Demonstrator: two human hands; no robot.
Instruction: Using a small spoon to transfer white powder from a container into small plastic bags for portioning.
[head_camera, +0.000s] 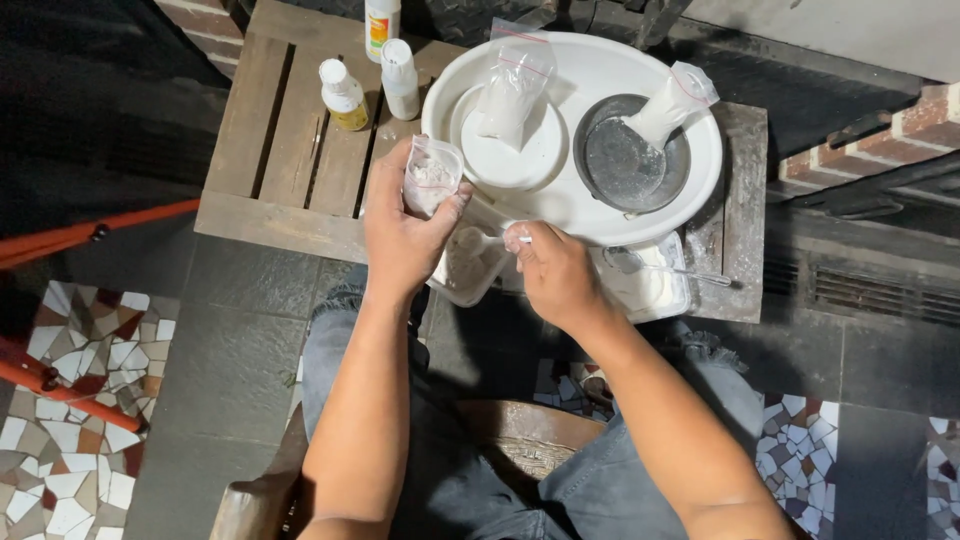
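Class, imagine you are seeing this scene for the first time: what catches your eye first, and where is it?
The two bare hands at centre: the left hand holds up a small clear bag of white powder, the right hand a spoon over a plastic container. Behind them, a large white basin fills the wooden table.

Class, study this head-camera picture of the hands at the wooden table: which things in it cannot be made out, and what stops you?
- Spoon handle, head view: hidden inside the right hand.
- Small plastic bag: its lower part is covered by the left hand.
- Clear container: its near side is hidden behind both hands.
- Top bottle: cut off by the upper edge.
- Bottle label: too small to make out.
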